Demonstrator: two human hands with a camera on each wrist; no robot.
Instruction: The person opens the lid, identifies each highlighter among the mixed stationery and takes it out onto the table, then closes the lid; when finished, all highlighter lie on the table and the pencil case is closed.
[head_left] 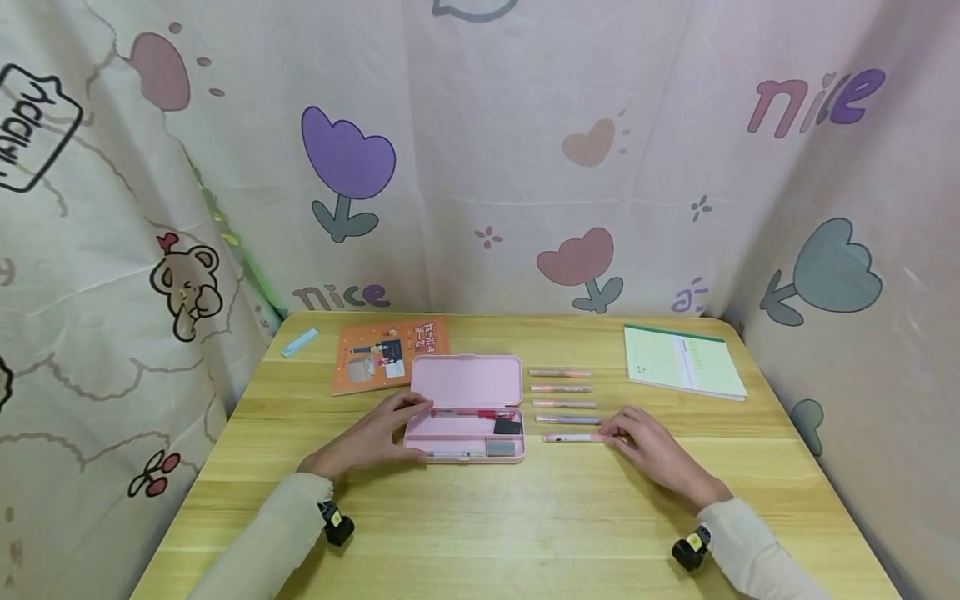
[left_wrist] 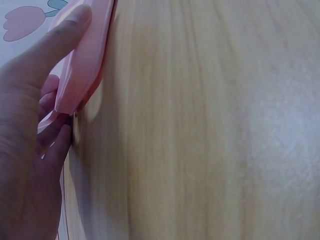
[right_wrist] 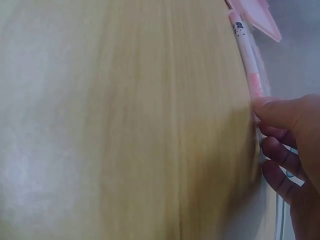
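An open pink pencil case [head_left: 465, 381] lies on the table with its lid folded back. Inside it are a red pen [head_left: 480, 413], a black block [head_left: 507, 427], a grey block [head_left: 501, 448] and a white pen [head_left: 456, 454]. My left hand [head_left: 378, 433] grips the case's left end, thumb at the near corner and fingers farther back; the left wrist view shows the thumb on the pink wall [left_wrist: 82, 65]. With thumb and forefinger, my right hand [head_left: 648, 450] pinches the right end of a white and pink pen [right_wrist: 245, 45], which lies nearest in a column of several pens [head_left: 566, 419].
An orange book [head_left: 360, 367] lies behind the case, to the left. A light blue stick-like item [head_left: 300, 342] is near the back left corner. At the back right lies a green and white notebook [head_left: 667, 358]. Printed curtains [head_left: 465, 200] hang around the table.
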